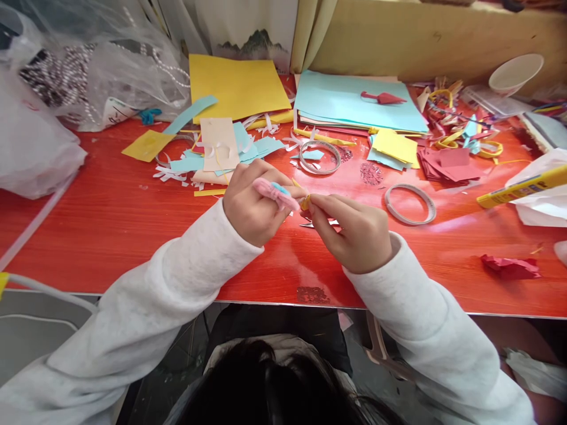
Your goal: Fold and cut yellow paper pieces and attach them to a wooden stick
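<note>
Both of my hands meet over the front middle of the red table. A small folded yellow paper piece [305, 202] is pinched between the fingertips of my right hand [361, 230]. My left hand [253, 206] is closed too, its fingertips at the other side of the same yellow piece. Across the back of my left hand lies a fuzzy pink loop [275, 193] with a bit of blue; how it is attached cannot be made out. Under my right fingers a pointed, shiny thing [306, 225] shows in part.
Paper scraps [186, 162], a yellow sheet [237, 88] and blue sheets [345, 100] lie behind my hands. Tape rolls [410, 222] [319, 171], red paper squares [452, 164] and a yellow glue stick [522, 186] sit rightward. Plastic bags [35, 130] stand left; a paper cup [516, 75] is back right.
</note>
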The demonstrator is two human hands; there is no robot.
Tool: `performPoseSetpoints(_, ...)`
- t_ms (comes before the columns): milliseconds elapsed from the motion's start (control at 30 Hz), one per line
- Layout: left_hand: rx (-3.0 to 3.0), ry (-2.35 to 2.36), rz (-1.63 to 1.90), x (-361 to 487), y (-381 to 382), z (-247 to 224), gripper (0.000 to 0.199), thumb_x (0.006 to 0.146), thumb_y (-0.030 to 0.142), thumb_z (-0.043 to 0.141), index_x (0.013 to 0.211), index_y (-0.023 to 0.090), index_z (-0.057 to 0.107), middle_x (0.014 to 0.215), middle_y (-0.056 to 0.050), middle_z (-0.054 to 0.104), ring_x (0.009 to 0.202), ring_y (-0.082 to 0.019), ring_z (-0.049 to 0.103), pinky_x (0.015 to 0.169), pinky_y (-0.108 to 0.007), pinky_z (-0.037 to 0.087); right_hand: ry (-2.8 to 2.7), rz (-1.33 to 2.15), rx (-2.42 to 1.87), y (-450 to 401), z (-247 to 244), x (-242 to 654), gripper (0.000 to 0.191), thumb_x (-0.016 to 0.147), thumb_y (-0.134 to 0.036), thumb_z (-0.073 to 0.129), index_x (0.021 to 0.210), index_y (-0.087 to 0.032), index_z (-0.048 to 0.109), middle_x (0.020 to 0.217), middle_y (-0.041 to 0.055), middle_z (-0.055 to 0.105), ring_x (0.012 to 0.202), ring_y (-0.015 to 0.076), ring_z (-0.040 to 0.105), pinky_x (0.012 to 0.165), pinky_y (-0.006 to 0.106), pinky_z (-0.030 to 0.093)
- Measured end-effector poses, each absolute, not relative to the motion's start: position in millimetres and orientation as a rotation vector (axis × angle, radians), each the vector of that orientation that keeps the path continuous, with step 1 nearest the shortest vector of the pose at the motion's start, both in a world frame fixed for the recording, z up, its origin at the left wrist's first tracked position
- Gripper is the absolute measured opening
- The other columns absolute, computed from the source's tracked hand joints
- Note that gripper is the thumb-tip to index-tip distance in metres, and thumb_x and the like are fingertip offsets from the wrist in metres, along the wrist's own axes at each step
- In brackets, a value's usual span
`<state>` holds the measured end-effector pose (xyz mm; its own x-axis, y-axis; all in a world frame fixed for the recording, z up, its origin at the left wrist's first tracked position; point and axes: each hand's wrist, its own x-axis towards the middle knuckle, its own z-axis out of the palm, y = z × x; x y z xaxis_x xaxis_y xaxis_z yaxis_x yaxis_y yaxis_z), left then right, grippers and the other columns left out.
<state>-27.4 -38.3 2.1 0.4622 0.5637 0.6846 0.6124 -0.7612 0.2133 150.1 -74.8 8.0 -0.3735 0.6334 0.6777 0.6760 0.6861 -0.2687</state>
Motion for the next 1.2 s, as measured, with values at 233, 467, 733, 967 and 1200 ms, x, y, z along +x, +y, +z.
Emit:
performPoseSetpoints(233, -2.629, -1.006, -1.256, -26.0, -38.7, 1.1, 0.019, 0.087, 0.036, 0.047, 0.081, 0.026, 0.062, 0.082, 0.003, 0.068, 0.08, -0.016, 0.057, 0.079, -0.037, 0.04, -2.172, 0.014, -1.053, -76.1, 8.4, 150.9, 0.021, 0.085, -0.013, 0.043, 0.087, -0.017, 0.064, 0.076, 0.005, 0.07, 0.063, 0.0123, 0.064, 0.057, 0.021, 0.049)
performPoseSetpoints(467, -2.567, -0.958, -1.354, -25.2, -35.4, 7.8, 0.011, 0.079, 0.027, 0.06, 0.088, 0.022, 0.062, 0.083, 0.001, 0.069, 0.082, -0.015, 0.06, 0.075, -0.033, 0.051, -2.133, -0.038, -1.07, -74.1, 6.9, 151.2, 0.022, 0.085, -0.013, 0.044, 0.092, -0.018, 0.064, 0.078, 0.0054, 0.07, 0.067, 0.0144, 0.065, 0.061, 0.024, 0.052)
performPoseSetpoints(733, -2.751, -1.185, -1.569, -31.3, -28.2, 14.3, 0.012, 0.075, 0.03, 0.066, 0.079, 0.019, 0.067, 0.078, -0.001, 0.068, 0.078, -0.015, 0.062, 0.074, -0.032, 0.05, -2.008, 0.196, -1.037, -73.7, 9.0, 153.3, 0.019, 0.086, -0.015, 0.047, 0.091, -0.019, 0.066, 0.079, 0.005, 0.07, 0.066, 0.0134, 0.066, 0.059, 0.023, 0.054)
performPoseSetpoints(967, -3.027, -1.228, -1.616, -26.6, -35.5, 12.3, 0.018, 0.08, 0.03, 0.061, 0.093, 0.02, 0.064, 0.074, 0.0, 0.066, 0.069, -0.011, 0.062, 0.07, -0.028, 0.052, -1.613, 0.944, -1.023, -72.1, 11.9, 153.9, 0.018, 0.086, -0.026, 0.052, 0.1, -0.018, 0.062, 0.079, 0.003, 0.068, 0.068, 0.0126, 0.067, 0.063, 0.026, 0.058)
performPoseSetpoints(1200, -3.285, -1.208, -1.59, -27.0, -38.1, 16.6, 0.028, 0.087, 0.037, 0.049, 0.109, 0.024, 0.059, 0.082, -0.002, 0.067, 0.078, -0.014, 0.064, 0.069, -0.029, 0.054, -1.546, 1.049, -1.014, -70.3, 14.0, 155.1, 0.019, 0.086, -0.029, 0.053, 0.101, -0.019, 0.059, 0.072, 0.0006, 0.065, 0.059, 0.0095, 0.063, 0.055, 0.022, 0.054)
